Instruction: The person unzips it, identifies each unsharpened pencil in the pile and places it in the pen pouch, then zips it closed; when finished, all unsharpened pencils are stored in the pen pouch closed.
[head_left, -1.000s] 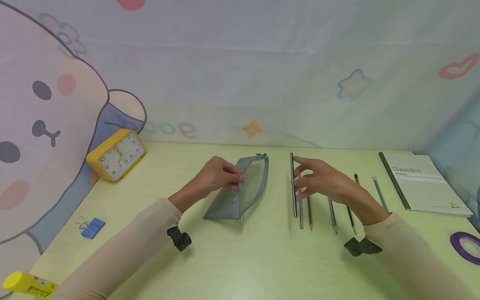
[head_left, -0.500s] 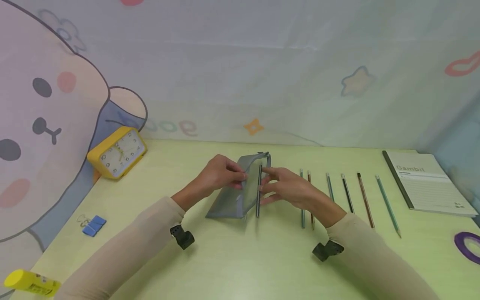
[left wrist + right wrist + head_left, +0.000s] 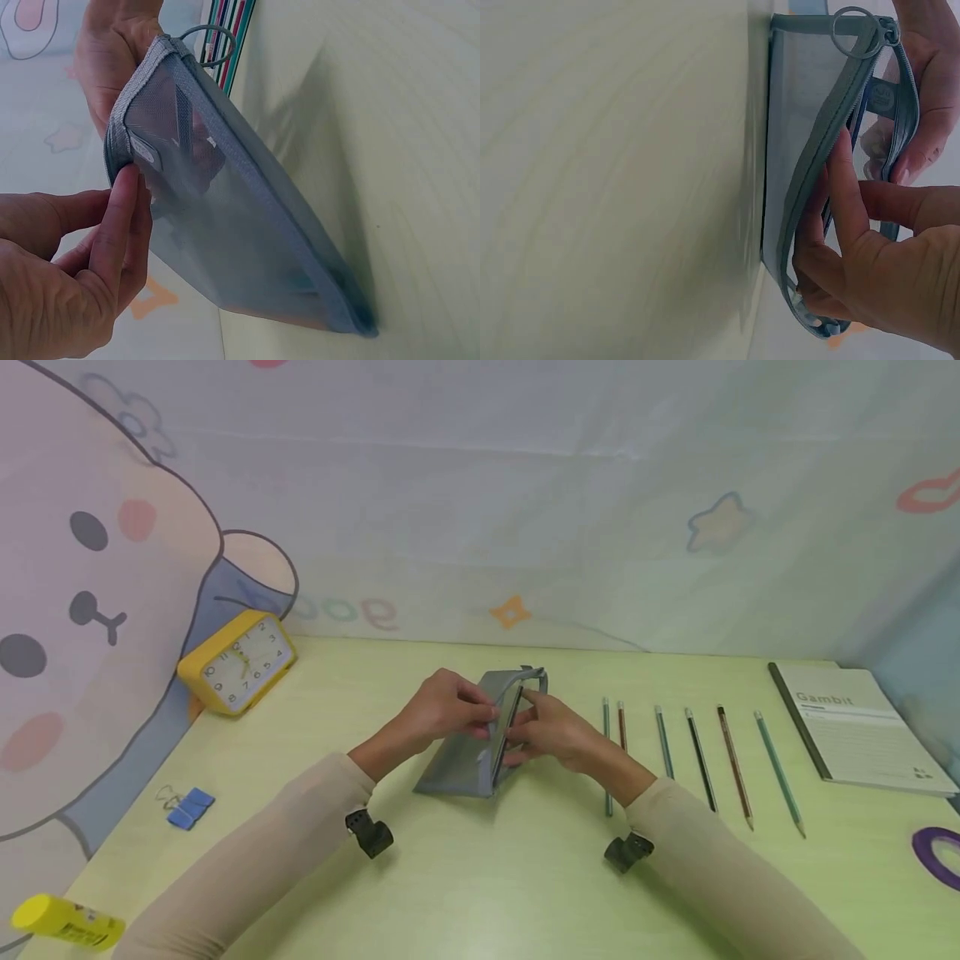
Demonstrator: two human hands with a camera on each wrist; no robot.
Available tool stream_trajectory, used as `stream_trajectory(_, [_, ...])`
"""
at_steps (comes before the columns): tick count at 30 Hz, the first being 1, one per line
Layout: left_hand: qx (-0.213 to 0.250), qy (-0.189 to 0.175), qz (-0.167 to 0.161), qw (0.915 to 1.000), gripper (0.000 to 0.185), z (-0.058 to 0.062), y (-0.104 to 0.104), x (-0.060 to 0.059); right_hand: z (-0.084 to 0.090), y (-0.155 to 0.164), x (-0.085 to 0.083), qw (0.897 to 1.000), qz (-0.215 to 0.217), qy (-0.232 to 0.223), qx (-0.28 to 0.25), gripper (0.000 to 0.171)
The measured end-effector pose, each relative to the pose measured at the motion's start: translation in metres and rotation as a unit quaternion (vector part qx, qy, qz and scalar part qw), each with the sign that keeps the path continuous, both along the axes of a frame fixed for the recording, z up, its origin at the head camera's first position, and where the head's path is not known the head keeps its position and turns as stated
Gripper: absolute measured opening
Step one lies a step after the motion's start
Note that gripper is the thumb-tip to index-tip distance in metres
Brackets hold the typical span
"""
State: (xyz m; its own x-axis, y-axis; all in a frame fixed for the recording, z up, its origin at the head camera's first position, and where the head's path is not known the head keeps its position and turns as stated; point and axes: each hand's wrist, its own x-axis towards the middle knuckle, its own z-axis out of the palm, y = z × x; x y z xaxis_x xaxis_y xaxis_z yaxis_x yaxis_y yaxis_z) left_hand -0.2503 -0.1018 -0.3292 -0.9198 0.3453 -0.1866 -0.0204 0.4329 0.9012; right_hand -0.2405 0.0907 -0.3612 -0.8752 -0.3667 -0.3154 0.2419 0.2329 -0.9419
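Note:
A grey mesh zip pencil case (image 3: 459,764) stands mid-table with its mouth spread open. My left hand (image 3: 452,708) pinches one edge of the mouth between thumb and fingers, as the left wrist view also shows at the zip band. In my right hand (image 3: 557,732) is a dark pencil (image 3: 516,706), held lengthwise within the case's opening. The right wrist view shows the right fingers (image 3: 847,199) reaching in between the two zip edges, with a ring pull (image 3: 856,33) at the zip's end. Part of the pencil is hidden by the fingers and mesh.
Several pencils (image 3: 699,752) lie in a spaced row right of the case. Beyond them are a notebook (image 3: 858,727) and a purple tape roll (image 3: 937,857). On the left are a yellow clock (image 3: 238,662), a blue binder clip (image 3: 191,808) and a yellow glue stick (image 3: 69,923).
My right hand has carried the dark pencil leftward from beside the pencil row into the case's mouth, where it now tilts. The left hand has kept its pinch on the edge.

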Motion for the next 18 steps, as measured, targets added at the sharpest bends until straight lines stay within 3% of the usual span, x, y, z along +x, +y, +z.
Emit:
stream_trajectory(6, [-0.001, -0.003, 0.001, 1.0000, 0.017, 0.001, 0.001, -0.001, 0.006, 0.009, 0.003, 1.000, 0.009, 0.016, 0.021, 0.084])
stream_trajectory(12, [0.009, -0.001, 0.003, 1.0000, 0.018, 0.001, 0.000, 0.000, 0.015, 0.027, 0.005, 0.995, 0.033, 0.072, 0.061, 0.075])
stream_trajectory(15, [0.014, 0.001, 0.002, 0.9999, 0.018, 0.001, 0.000, 0.000, 0.017, 0.038, 0.005, 0.986, 0.042, 0.117, 0.113, 0.066])
stream_trajectory(18, [0.010, 0.001, -0.001, 0.9999, 0.018, 0.002, 0.000, 0.001, 0.021, 0.050, 0.005, 0.963, 0.052, 0.168, 0.204, 0.059])
